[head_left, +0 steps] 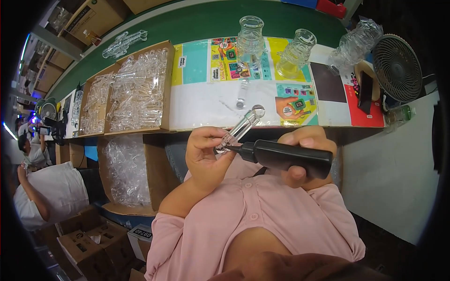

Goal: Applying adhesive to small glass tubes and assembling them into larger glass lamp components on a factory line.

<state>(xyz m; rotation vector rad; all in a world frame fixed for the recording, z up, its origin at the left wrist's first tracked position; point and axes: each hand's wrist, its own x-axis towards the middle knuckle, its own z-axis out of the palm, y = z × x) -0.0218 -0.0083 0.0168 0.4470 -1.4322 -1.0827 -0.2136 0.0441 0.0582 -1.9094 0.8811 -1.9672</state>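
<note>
Both hands are closed on things above the pink-shirted lap: the left hand (204,152) pinches a clear glass tube (240,128), the right hand (304,157) grips a black handheld tool (286,157) whose tip touches the tube's lower end. Beyond lie two ribbed clear glass vessels (250,42) on a colourful mat (211,93).

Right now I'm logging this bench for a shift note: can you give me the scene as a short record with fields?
left hand: holds a clear glass tube, tilted up to the right
right hand: grips a black tool, tip at the tube's lower end
table: two clear glass jars upright, a small tube lying between them
left boxes: full of clear glass tubes
far right: fan
</note>
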